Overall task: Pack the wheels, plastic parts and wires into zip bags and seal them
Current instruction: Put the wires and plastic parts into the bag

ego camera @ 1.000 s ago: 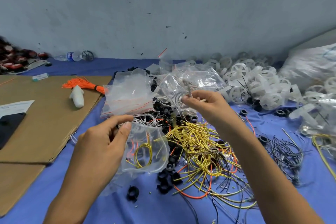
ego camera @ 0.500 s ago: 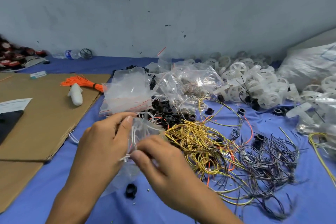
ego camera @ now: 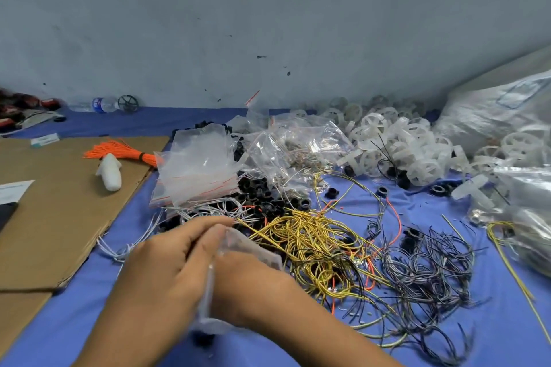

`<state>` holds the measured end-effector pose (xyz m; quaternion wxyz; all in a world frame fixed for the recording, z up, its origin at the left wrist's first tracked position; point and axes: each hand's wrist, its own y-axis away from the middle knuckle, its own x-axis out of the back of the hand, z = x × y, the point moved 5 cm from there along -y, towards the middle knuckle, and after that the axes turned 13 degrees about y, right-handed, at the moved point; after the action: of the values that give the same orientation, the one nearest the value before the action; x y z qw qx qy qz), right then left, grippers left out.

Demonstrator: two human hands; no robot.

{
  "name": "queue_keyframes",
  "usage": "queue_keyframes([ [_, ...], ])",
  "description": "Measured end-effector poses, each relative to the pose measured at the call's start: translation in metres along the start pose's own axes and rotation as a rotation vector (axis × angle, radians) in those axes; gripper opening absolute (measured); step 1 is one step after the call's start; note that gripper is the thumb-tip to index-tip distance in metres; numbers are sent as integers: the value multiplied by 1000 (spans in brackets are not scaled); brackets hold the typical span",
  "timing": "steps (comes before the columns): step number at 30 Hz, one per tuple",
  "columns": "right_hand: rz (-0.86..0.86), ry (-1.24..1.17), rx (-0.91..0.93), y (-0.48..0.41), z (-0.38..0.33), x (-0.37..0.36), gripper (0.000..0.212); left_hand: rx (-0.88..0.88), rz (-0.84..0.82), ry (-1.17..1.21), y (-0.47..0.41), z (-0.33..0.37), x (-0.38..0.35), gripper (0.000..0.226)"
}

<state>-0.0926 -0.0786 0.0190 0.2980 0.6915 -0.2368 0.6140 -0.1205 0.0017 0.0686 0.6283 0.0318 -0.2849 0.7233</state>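
My left hand (ego camera: 167, 265) grips a small clear zip bag (ego camera: 253, 250) low in the middle, above the blue cloth. My right hand (ego camera: 247, 286) is pressed against the same bag from the right; its fingers are blurred and partly hidden by the plastic. Yellow wires (ego camera: 310, 241) lie tangled just right of the hands, and dark grey wires (ego camera: 429, 265) spread further right. Black plastic parts (ego camera: 262, 197) sit behind the hands. White plastic wheels (ego camera: 387, 140) are heaped at the back right. A stack of empty zip bags (ego camera: 196, 170) lies behind the left hand.
Brown cardboard (ego camera: 53, 211) covers the left side, with a white plastic piece (ego camera: 109, 173) and an orange wire bundle (ego camera: 119, 150) on it. Filled clear bags (ego camera: 295, 143) lie at centre back. A big white sack (ego camera: 501, 107) and more bags crowd the right edge. A water bottle (ego camera: 98, 104) lies by the wall.
My right hand came down from the bag pile at the back to the small bag in my left hand. Both hands have since closed in on the bag, lower in view.
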Motion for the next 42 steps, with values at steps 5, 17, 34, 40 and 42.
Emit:
queue_keyframes([
  [5,283,78,289,28,5,57,28,69,159,157,-13,-24,27,18],
  [17,256,-42,-599,-4,271,-30,30,61,185,248,-20,-42,26,48],
  [34,1164,-545,-201,59,134,77,19,33,174,213,-33,-30,13,11],
  [40,739,-44,116,56,55,65,20,90,130,214,-44,-49,9,52],
  [42,749,-166,92,56,75,63,20,76,139,179,-46,-57,11,60],
])
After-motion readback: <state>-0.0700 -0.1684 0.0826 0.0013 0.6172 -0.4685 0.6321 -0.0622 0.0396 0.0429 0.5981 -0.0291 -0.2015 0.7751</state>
